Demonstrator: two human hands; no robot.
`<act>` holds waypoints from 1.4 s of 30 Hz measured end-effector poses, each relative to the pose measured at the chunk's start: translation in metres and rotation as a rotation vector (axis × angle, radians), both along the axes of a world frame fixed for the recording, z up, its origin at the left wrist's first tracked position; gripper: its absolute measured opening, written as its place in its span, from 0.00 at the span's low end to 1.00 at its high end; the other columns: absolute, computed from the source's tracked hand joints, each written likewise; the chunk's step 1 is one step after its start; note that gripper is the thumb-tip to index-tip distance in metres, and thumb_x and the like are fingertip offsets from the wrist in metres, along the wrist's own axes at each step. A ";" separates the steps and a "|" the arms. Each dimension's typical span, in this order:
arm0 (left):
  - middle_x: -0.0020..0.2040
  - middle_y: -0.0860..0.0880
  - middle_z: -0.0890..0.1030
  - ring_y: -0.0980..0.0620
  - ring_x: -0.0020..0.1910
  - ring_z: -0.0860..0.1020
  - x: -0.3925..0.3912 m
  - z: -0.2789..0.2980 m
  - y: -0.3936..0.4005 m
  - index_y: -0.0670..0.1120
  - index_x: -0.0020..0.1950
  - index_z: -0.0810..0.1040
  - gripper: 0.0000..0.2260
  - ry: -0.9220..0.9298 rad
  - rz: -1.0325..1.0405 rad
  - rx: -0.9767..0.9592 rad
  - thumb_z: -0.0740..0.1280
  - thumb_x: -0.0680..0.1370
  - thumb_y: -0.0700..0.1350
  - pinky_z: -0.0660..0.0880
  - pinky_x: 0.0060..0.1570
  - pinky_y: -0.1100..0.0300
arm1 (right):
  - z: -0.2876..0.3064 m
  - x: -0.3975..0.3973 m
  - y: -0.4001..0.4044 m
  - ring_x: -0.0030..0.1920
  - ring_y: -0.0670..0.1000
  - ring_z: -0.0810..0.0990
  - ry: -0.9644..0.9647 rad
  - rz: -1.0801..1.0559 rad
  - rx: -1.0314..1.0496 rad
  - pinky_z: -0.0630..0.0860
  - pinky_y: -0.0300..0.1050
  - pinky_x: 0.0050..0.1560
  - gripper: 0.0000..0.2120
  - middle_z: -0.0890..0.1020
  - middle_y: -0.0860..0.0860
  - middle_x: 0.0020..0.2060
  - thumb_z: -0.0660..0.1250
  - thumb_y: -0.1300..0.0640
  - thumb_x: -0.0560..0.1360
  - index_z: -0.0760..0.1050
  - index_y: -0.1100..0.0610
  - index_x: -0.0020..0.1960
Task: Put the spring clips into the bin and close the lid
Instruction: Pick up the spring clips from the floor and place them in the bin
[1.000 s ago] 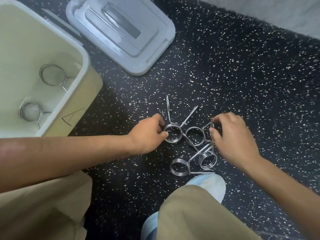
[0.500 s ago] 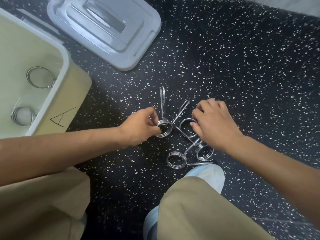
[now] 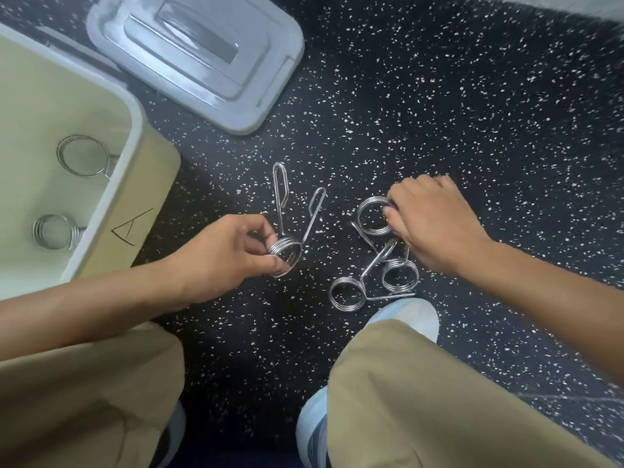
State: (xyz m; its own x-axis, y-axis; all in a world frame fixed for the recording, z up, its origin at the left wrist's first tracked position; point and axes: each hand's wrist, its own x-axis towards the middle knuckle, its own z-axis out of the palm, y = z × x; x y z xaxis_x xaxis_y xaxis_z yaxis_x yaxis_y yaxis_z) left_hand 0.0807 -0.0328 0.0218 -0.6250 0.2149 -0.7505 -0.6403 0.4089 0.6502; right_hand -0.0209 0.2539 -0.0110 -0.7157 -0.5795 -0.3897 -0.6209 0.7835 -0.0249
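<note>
My left hand pinches the coil of a steel spring clip, whose two long handles point away from me. My right hand grips the ring of a second spring clip a little to the right. Two more spring clips lie tangled on the floor between my hands and my shoe. The cream bin, marked "A", stands open at the left with two spring clips inside. Its grey lid lies flat on the floor beyond the bin.
The floor is black rubber with white speckles. My knees in tan trousers and a light blue shoe fill the near edge, right next to the loose clips.
My left hand has pulled its clip left, apart from the pile. My right hand has taken hold of the neighbouring clip's ring and lifted it slightly to the right.
</note>
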 end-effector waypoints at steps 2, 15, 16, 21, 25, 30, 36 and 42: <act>0.43 0.54 0.89 0.31 0.46 0.82 0.002 0.009 -0.006 0.50 0.47 0.76 0.08 0.027 0.000 -0.004 0.74 0.75 0.50 0.74 0.52 0.44 | 0.007 -0.001 -0.004 0.43 0.57 0.73 -0.028 -0.064 -0.084 0.71 0.56 0.50 0.14 0.77 0.51 0.39 0.54 0.51 0.83 0.74 0.58 0.49; 0.44 0.58 0.88 0.49 0.46 0.85 0.019 0.071 -0.060 0.53 0.47 0.76 0.07 0.249 -0.061 -0.112 0.73 0.75 0.49 0.77 0.56 0.43 | 0.046 -0.014 -0.060 0.30 0.52 0.75 -0.355 -0.546 -0.477 0.69 0.50 0.32 0.19 0.80 0.51 0.31 0.57 0.47 0.83 0.73 0.57 0.40; 0.43 0.60 0.88 0.53 0.43 0.84 0.020 0.077 -0.064 0.55 0.47 0.75 0.08 0.294 -0.098 -0.167 0.73 0.74 0.52 0.78 0.53 0.46 | 0.048 -0.014 -0.065 0.27 0.48 0.72 -0.370 -0.552 -0.493 0.68 0.46 0.30 0.19 0.79 0.50 0.30 0.58 0.46 0.83 0.74 0.57 0.41; 0.43 0.66 0.86 0.55 0.42 0.82 0.033 0.104 -0.091 0.59 0.47 0.75 0.10 0.362 -0.139 -0.283 0.70 0.71 0.61 0.77 0.49 0.52 | 0.060 -0.006 -0.094 0.24 0.42 0.67 -0.447 -0.569 -0.583 0.65 0.36 0.26 0.16 0.78 0.51 0.29 0.62 0.47 0.81 0.73 0.55 0.39; 0.46 0.67 0.86 0.67 0.51 0.82 0.037 0.121 -0.113 0.59 0.47 0.77 0.10 0.398 -0.058 -0.381 0.73 0.69 0.59 0.78 0.51 0.49 | 0.076 0.006 -0.118 0.28 0.47 0.72 -0.493 -0.602 -0.710 0.70 0.46 0.33 0.15 0.79 0.51 0.29 0.64 0.47 0.81 0.73 0.55 0.39; 0.49 0.77 0.79 0.67 0.43 0.81 0.039 0.133 -0.139 0.62 0.46 0.76 0.11 0.486 -0.050 -0.536 0.72 0.67 0.60 0.73 0.38 0.62 | 0.089 0.016 -0.147 0.31 0.51 0.75 -0.678 -0.696 -0.916 0.73 0.55 0.40 0.12 0.79 0.51 0.30 0.68 0.49 0.78 0.76 0.56 0.43; 0.45 0.60 0.85 0.52 0.44 0.81 0.049 0.116 -0.185 0.61 0.46 0.77 0.11 0.541 -0.118 -0.739 0.73 0.67 0.60 0.78 0.44 0.49 | 0.102 0.029 -0.178 0.26 0.52 0.75 -0.846 -0.830 -1.035 0.73 0.57 0.38 0.14 0.81 0.52 0.30 0.71 0.46 0.70 0.75 0.56 0.45; 0.41 0.53 0.77 0.45 0.39 0.75 0.058 0.069 -0.227 0.51 0.42 0.75 0.11 0.635 -0.391 -0.879 0.78 0.71 0.46 0.77 0.35 0.49 | 0.114 0.036 -0.185 0.24 0.53 0.79 -0.856 -0.772 -0.965 0.77 0.44 0.29 0.18 0.85 0.58 0.31 0.72 0.48 0.65 0.77 0.61 0.45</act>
